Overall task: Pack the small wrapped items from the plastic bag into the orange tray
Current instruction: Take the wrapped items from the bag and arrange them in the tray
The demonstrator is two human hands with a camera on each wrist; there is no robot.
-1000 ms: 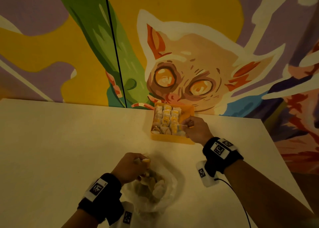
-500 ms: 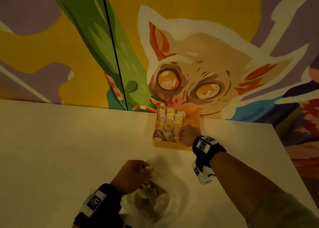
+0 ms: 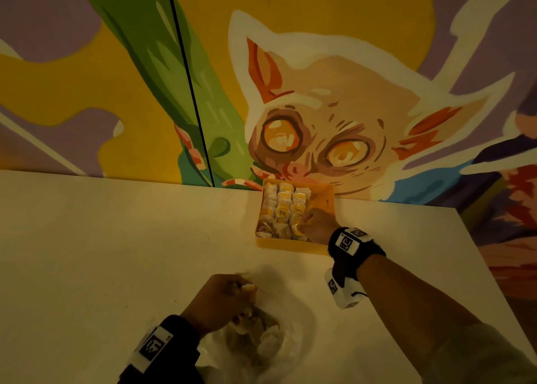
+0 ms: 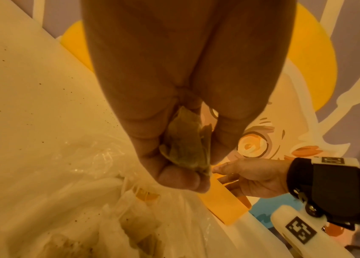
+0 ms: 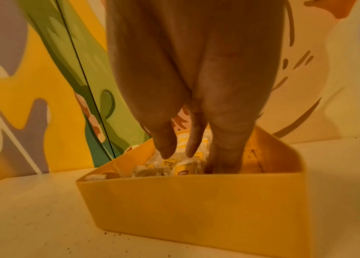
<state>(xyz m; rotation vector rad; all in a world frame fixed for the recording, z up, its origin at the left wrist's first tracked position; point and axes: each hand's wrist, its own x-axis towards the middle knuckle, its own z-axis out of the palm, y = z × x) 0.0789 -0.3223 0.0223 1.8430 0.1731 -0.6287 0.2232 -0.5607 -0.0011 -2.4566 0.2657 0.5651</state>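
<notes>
Against the mural wall [image 3: 87,78], orange tray [image 3: 290,245], right hand [image 3: 318,226] grip apart inside, left hand [image 3: 218,302] pinching sachet [image 4: 185,148].

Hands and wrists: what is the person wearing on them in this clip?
Both hands are bare. The left hand and right hand each have a black wrist strap carrying white blocks printed with black square code markers. A thin dark cable runs from the right wrist unit. A pale sleeve covers the right upper forearm.

Glossy crinkled clear plastic bag [image 4: 91,167], matt smooth orange tray [image 5: 196,209]
</notes>
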